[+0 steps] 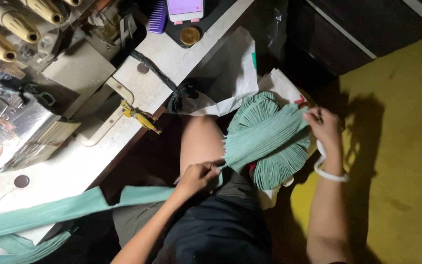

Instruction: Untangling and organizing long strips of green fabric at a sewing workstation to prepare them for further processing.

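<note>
Head view: left hand (pixel 197 177) pinched shut on one end of a fanned bundle of green fabric strips (pixel 268 139); right hand (pixel 324 126) closed on its far end. Bundle held over the lap, off the sewing table's (pixel 181 61) right edge. Yellow clippers (pixel 140 116) near that edge.

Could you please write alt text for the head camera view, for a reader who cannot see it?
Seen from above, a seated person holds a fanned bundle of green fabric strips, the left hand pinching its near end and the right hand gripping its far end. A sewing machine sits on the white table to the left, with a long green strip trailing off it.
</note>
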